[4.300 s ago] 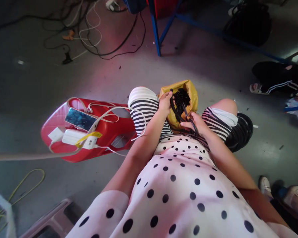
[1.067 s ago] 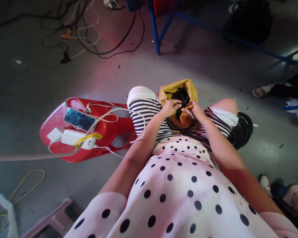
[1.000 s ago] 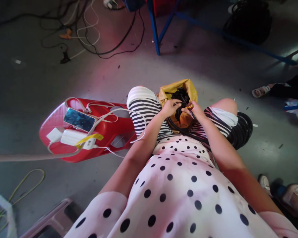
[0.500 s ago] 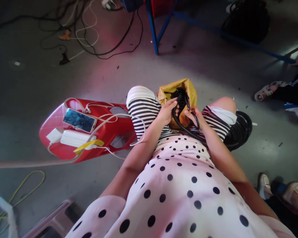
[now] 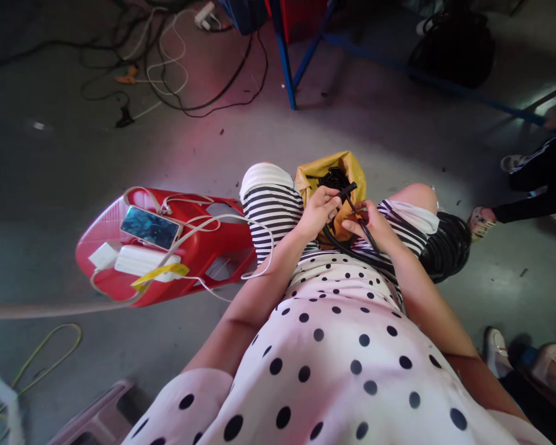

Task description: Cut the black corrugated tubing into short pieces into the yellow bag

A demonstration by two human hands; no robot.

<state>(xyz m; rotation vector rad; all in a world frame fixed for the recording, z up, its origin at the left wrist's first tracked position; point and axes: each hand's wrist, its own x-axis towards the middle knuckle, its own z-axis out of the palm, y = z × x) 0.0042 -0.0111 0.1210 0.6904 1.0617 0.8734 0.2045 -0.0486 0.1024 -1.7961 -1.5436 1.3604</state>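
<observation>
Grey concrete floor point(image 5: 97, 148) underfoot; both hands' fingers point(image 5: 327, 196) pinch a black cable point(image 5: 352, 188).

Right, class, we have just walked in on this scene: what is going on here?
A seated person works on a black cable over their lap. The left hand pinches its plug end, and the right hand grips the cable just beside it. Between the knees stands an open yellow bag holding more black cables. A coil of black cable lies by the right knee. To the left, a red stool carries a phone and white chargers.
</observation>
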